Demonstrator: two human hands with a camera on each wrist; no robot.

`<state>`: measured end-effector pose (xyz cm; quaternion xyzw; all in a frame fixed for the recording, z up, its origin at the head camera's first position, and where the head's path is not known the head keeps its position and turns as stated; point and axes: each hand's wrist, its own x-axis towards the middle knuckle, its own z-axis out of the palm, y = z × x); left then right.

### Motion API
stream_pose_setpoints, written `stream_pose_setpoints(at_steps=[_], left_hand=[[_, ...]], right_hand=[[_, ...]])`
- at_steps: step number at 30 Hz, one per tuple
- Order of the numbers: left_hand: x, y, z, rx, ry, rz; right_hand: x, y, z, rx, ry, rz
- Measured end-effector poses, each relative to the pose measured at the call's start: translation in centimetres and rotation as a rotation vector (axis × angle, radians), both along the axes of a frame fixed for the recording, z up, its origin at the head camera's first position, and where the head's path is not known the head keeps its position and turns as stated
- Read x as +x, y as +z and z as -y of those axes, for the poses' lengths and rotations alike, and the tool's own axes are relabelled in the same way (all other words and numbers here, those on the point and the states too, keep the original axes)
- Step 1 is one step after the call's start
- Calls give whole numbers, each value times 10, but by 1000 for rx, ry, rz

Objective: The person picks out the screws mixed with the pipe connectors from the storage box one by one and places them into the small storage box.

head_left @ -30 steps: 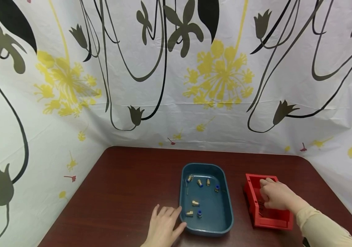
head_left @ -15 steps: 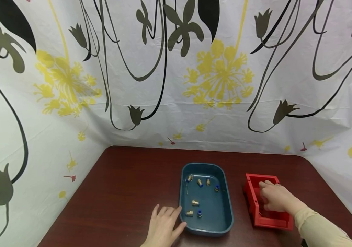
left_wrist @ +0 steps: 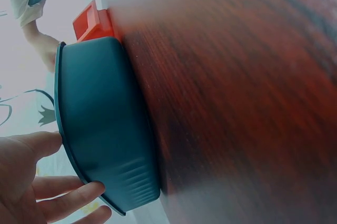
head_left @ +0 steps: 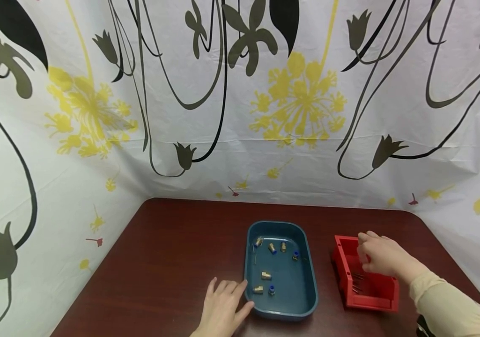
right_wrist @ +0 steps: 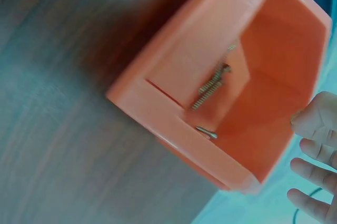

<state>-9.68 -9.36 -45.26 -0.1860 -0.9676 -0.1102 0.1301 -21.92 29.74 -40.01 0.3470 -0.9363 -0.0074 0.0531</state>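
My left hand rests its thumb and fingertips against the near left rim of the blue tray, fingers loosely spread. Inside the tray lie several brass fittings, some with blue collars, and a thin metal pin by the left wall. Over the far right part of the red bin, my right hand has thumb and forefinger drawn together. A small brass-coloured piece peeks out at the thumb tip in the right wrist view. Several loose screws lie on the bin's floor.
The tray and bin stand side by side on a dark red-brown wooden table, with a narrow strip of tabletop between them. A white patterned cloth hangs behind the table and along its sides.
My right hand has risen out of the bin and shifted slightly right, leaving screws on the bin floor in sight. The left hand and tray have stayed put.
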Motion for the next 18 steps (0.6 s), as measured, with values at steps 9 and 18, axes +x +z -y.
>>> stream_pose_setpoints(at_steps=[9,18], left_hand=[[0,0,0,-6,0,5],[0,-1,0,-1,-2,2]], right_hand=[[-8,32,6,8,31,-84],[-16,57,25,-34,110,-186]])
